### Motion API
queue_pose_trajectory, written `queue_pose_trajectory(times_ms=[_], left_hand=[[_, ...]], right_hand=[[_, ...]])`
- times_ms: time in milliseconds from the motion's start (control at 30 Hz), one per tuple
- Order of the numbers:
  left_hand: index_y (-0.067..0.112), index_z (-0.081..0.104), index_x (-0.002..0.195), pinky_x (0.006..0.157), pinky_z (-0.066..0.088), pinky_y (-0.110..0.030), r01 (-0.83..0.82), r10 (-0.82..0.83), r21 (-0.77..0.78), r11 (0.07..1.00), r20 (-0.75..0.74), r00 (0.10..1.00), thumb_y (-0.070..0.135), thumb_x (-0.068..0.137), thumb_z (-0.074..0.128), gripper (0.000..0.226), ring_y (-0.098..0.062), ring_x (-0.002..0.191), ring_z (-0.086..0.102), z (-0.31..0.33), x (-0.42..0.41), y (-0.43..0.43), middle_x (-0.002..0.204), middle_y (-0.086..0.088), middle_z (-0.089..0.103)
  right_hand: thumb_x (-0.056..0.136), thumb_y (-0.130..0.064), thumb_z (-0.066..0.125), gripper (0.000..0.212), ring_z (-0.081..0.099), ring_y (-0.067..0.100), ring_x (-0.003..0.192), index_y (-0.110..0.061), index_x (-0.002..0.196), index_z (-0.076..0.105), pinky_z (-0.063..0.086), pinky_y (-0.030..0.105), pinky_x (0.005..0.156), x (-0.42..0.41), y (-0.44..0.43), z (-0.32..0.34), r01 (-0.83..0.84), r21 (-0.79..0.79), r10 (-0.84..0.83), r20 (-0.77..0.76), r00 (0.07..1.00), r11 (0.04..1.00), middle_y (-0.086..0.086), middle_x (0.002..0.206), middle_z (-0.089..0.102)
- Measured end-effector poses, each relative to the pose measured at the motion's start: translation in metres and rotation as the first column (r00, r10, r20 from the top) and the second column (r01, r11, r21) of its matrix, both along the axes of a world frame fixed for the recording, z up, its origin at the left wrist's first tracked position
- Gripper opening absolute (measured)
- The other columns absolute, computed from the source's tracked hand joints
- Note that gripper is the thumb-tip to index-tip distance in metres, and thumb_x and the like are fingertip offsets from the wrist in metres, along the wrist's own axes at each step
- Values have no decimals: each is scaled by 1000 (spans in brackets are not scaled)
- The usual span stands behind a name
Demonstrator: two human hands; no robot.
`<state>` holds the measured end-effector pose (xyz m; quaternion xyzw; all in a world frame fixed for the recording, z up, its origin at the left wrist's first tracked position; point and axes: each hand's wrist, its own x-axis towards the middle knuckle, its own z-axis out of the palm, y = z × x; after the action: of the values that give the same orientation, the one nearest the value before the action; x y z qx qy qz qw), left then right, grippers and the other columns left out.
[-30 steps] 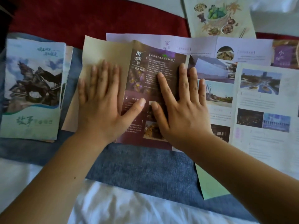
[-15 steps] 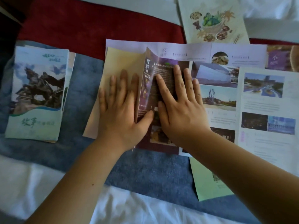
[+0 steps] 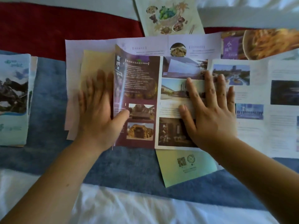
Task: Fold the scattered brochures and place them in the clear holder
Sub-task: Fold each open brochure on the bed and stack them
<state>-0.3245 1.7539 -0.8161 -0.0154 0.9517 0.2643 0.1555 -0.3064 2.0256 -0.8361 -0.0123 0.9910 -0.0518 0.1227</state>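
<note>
A dark purple brochure (image 3: 139, 81) lies open in the middle, with a cream flap (image 3: 95, 62) turned over at its left and a photo panel (image 3: 176, 88) at its right. My left hand (image 3: 98, 110) rests flat on the cream flap, fingers straight and motion-blurred, thumb on the purple panel. My right hand (image 3: 210, 110) lies flat with spread fingers on the photo panel's right side. A folded stack of blue-green brochures (image 3: 13, 97) sits at the far left. No clear holder is in view.
Other unfolded brochures lie around: a pale lilac one (image 3: 194, 46) behind, a white one with photos (image 3: 258, 97) at the right, a food-illustrated one (image 3: 168, 15) at the top, a green one (image 3: 186, 165) poking out below. Everything rests on a blue cloth (image 3: 48, 97) over white bedding.
My right hand slid right, from the purple panel onto the photo panel. The purple panel now lies flatter and wider. My left hand stays on the cream flap.
</note>
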Motion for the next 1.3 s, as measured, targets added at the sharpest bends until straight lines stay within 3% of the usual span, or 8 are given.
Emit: queue_pose_trajectory(times_ms=[167,367,467,633,867,1000,1133,1300], left_hand=[[37,-17,159,125,-14,-46,125,-124,65,990,-16,992,46,89,41,91,-11,154,-24,11,14,57,169,11,-21],[32,-12,161,126,-10,-49,105,-106,-8,994,-21,994,39,88,33,87,-13,154,-23,7,17,84,169,7,-22],[32,-11,162,127,-9,-47,107,-107,3,994,-22,994,36,89,36,86,-12,155,-21,8,18,86,169,7,-20],[29,-8,163,127,-8,-45,195,-195,19,981,-24,981,35,91,37,85,-11,154,-22,14,23,101,170,4,-19],[33,-17,160,125,-16,-41,205,-205,-80,975,5,979,46,91,26,82,-14,152,-29,17,27,136,168,4,-25],[34,-19,159,125,-16,-41,186,-186,-109,977,6,983,52,92,17,78,-14,152,-30,10,27,147,168,5,-26],[34,-17,159,125,-16,-39,177,-176,-88,980,19,984,54,95,16,75,-12,152,-28,1,31,161,168,5,-25],[31,-12,161,124,-15,-45,188,-204,-247,951,-40,978,63,98,13,76,-24,155,-24,-14,38,171,169,-4,-22]], right_hand=[[100,-73,4,72,-21,30,157,-40,163,-9,-3,53,128,0,-2,-1,-9,-30,9,4,1000,1000,5,172,-20],[105,-60,17,66,10,31,159,-31,164,21,16,50,124,-1,48,15,-62,-57,59,-62,996,996,11,173,11],[101,-68,19,71,0,33,160,-36,165,11,11,52,126,12,84,13,-26,25,27,-38,999,999,10,174,-1],[103,-67,15,70,-13,32,159,-39,165,-3,1,52,129,23,84,-1,-17,14,17,-23,1000,1000,7,173,-14],[104,-66,13,68,-18,29,158,-40,164,-4,-6,47,129,26,62,0,1,-71,-2,-15,1000,997,6,172,-17],[106,-60,21,62,-10,26,160,-40,164,13,-5,42,128,35,89,10,51,-62,-54,-53,997,997,8,174,-6],[105,-64,17,65,-12,31,159,-43,164,1,-3,50,129,56,108,12,130,-20,-130,-11,991,991,13,173,-10],[105,-61,18,65,-12,33,159,-41,164,1,-3,50,129,60,100,5,129,-42,-130,-18,991,991,14,172,-10]])
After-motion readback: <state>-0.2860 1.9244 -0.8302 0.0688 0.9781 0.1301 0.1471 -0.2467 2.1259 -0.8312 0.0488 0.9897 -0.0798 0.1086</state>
